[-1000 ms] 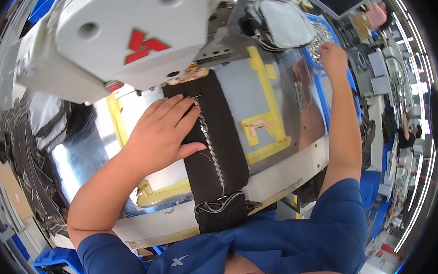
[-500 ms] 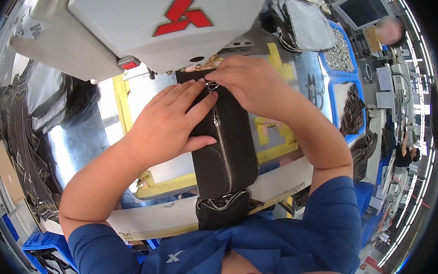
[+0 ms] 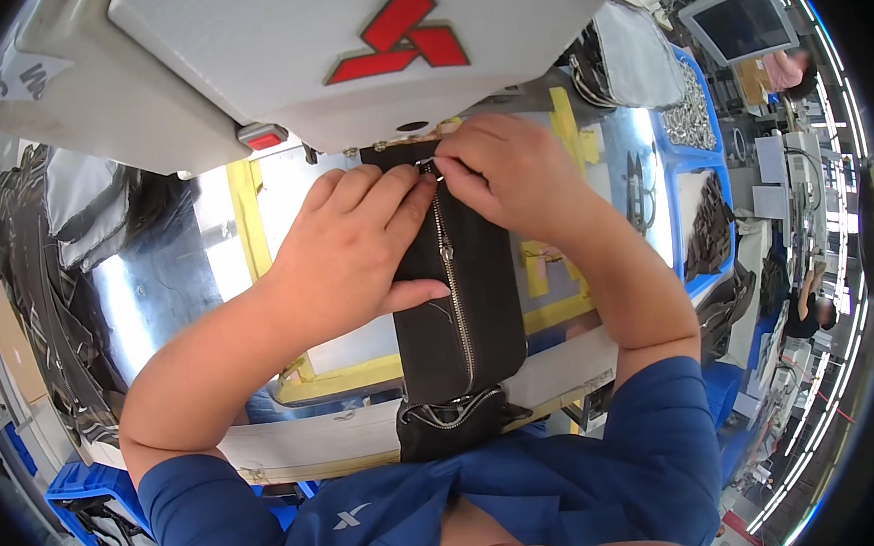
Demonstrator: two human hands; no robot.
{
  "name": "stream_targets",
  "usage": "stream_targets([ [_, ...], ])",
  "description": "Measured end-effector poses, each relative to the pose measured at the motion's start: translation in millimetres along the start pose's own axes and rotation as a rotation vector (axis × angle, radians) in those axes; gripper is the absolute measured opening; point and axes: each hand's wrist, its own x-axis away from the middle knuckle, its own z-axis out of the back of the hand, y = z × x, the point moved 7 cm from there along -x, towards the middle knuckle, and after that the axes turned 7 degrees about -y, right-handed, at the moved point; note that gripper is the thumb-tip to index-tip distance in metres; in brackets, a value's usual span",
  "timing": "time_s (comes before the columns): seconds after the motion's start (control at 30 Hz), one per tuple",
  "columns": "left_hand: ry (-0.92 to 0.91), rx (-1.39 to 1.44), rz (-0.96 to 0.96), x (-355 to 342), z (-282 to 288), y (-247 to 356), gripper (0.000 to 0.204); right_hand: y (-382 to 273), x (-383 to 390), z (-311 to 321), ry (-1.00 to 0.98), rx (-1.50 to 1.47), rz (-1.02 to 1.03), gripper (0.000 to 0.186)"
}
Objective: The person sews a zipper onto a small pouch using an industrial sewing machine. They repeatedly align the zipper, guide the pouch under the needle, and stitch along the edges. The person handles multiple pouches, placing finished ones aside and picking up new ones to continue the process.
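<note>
A long black fabric piece (image 3: 427,354) with a silver zipper (image 3: 463,321) running lengthwise lies under the machine head. My left hand (image 3: 350,248) rests on its left side, fingers stretched out and thumb spread. The left fingertips reach a small metal ring (image 3: 427,164) at the zipper's far end. My right hand (image 3: 521,178) pinches that ring from the right, its other fingers curled in. Midway along the zipper sits a metal slider (image 3: 447,253). The fabric's near end hangs over the table edge, beside a second, curved zipper (image 3: 456,412).
A large white sewing-machine head (image 3: 273,43) looms just beyond both hands. Yellow tape (image 3: 353,376) borders the work plate. Dark fabric pieces (image 3: 48,297) are piled at left. On the right stands a blue bin (image 3: 698,162) holding metal rings and black pieces; a monitor (image 3: 739,22) is behind.
The view has shifted slightly, so the machine head appears larger and nearer. Both hands stay at the zipper's far end, and the right fingers have changed their pinch on the ring a little.
</note>
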Motion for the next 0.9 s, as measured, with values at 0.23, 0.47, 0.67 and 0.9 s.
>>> stream_targets([
  [0.23, -0.027, -0.055, 0.037, -4, -1, 0, 0.097, 19, -14, -5, -0.031, -0.141, -0.203, 0.012],
  [0.47, -0.035, 0.136, 0.075, -6, 1, -12, 0.094, -2, -1, 1, -0.013, 0.007, -0.034, 0.012],
  [0.67, -0.017, 0.217, 0.089, -6, 2, -16, 0.088, -11, 11, 0, 0.013, 0.126, 0.021, 0.024],
  [0.9, 0.018, 0.251, 0.084, -6, 1, -18, 0.084, -10, 9, -1, -0.016, 0.127, 0.012, 0.023],
])
